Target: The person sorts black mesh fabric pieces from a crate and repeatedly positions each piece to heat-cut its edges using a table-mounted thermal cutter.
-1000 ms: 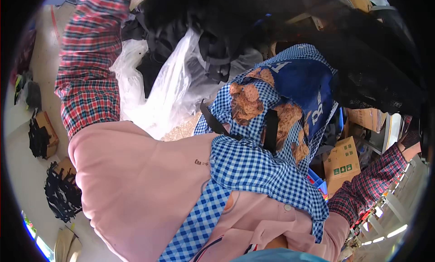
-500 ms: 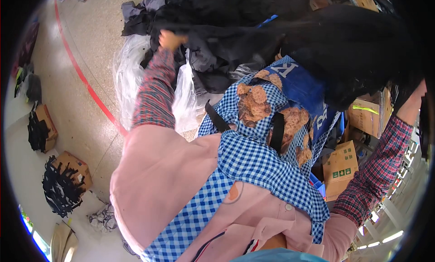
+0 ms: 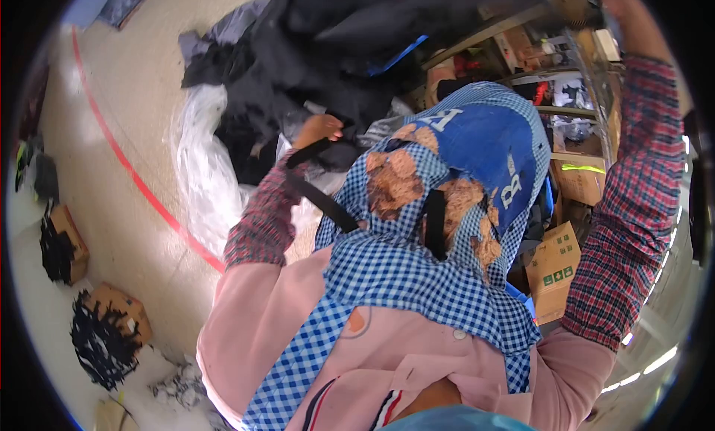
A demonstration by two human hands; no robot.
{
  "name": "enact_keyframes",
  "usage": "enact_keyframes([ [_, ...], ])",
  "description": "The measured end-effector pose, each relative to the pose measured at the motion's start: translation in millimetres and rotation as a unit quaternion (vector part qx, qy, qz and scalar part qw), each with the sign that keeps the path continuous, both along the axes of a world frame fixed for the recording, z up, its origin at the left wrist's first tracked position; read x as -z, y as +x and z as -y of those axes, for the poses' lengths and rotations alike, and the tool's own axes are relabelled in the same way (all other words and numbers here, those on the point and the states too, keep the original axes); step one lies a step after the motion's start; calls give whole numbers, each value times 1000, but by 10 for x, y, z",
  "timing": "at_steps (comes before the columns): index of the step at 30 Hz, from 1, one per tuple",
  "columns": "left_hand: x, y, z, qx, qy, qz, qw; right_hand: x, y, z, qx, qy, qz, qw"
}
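Note:
At the upper right my right hand (image 3: pixel 624 6) is raised to the edge of the view, gripping the blurred black fabric (image 3: pixel 447 17), though its fingertips are hidden. The fabric stretches leftward from there over a dark heap of cloth (image 3: pixel 246 66). My left hand (image 3: pixel 319 131) is beside the heap, fingers curled in; whatever they hold is hidden. A black strap (image 3: pixel 324 201) loops from my blue checked apron (image 3: pixel 402 271) across the left wrist. Clear plastic (image 3: pixel 205 159) lies below the heap.
Cardboard boxes (image 3: pixel 553 271) and a shelf-like frame with small goods (image 3: pixel 573 96) stand on the right. On the left, a red line (image 3: pixel 130 174) crosses the floor, and a box (image 3: pixel 123 312) has black strips draped over it.
My right hand has swung upward with the black fabric, uncovering the shelf and boxes. My left hand has come down and toward my body, away from the heap's upper part.

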State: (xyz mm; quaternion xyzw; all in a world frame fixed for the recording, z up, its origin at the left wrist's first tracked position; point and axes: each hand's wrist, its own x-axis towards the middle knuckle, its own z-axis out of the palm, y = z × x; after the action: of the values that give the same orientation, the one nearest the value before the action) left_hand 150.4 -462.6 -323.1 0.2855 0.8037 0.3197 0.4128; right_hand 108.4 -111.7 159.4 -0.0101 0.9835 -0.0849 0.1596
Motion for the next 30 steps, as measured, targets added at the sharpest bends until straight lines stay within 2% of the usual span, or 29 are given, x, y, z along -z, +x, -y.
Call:
enact_keyframes([
  [2,-856,-394,-3,18,38,-44,998,67,201,-165,26,0,28,999],
  [3,-1353,-535,-57,-11,41,-69,997,258,420,-385,-33,-96,-31,994],
  [4,-1843,-632,-165,-41,51,-98,993,227,599,-444,-8,-66,12,998],
  [5,-2348,-605,-396,-129,-21,-90,987,206,825,-478,20,-40,58,997],
  [7,-2945,-530,-847,-134,159,-219,953,57,1211,-573,26,-64,7,998],
  [9,-3230,-377,-1381,-29,301,-234,924,-83,1562,-672,52,-105,-32,993],
  [11,-3310,-142,-1920,110,390,-142,903,-258,1928,-811,96,-161,-69,980],
  [13,-3270,64,-2239,242,343,-51,906,-466,2426,-1155,202,-123,-175,956],
  [15,-3435,145,-2440,362,298,-23,883,-722,2973,-1338,300,-121,-352,878],
  [16,-3617,143,-2511,391,255,31,884,-788,3319,-1574,328,-157,-396,843],
  [17,-3797,169,-2557,366,275,115,881,-834,3655,-1824,350,-195,-438,805],
  [18,-3983,203,-2579,336,291,198,874,-773,3915,-1929,408,-179,-454,772],
  [19,-4175,208,-2653,289,291,283,867,-639,4016,-2055,461,-96,-387,793],
  [21,-4434,210,-2794,287,313,217,879,-273,3987,-1893,368,85,-303,875],
  [22,-4563,257,-2859,306,310,192,879,-107,3823,-1614,319,45,-332,887],
  [23,-4652,317,-2915,326,308,168,878,-15,3585,-1268,352,-100,-300,881],
  [25,-4733,413,-3063,390,293,148,861,349,3231,-981,150,-194,-293,924],
  [26,-4973,394,-3106,414,282,136,855,407,3011,-865,117,-346,-271,890],
  [27,-5007,369,-3174,432,250,87,862,623,2921,-905,102,-358,-202,906],
  [29,-4992,170,-3217,458,185,-16,869,596,2866,-928,186,-474,-202,837],
  [30,-4975,48,-3203,473,133,-90,867,483,2918,-1006,227,-489,-215,815],
])
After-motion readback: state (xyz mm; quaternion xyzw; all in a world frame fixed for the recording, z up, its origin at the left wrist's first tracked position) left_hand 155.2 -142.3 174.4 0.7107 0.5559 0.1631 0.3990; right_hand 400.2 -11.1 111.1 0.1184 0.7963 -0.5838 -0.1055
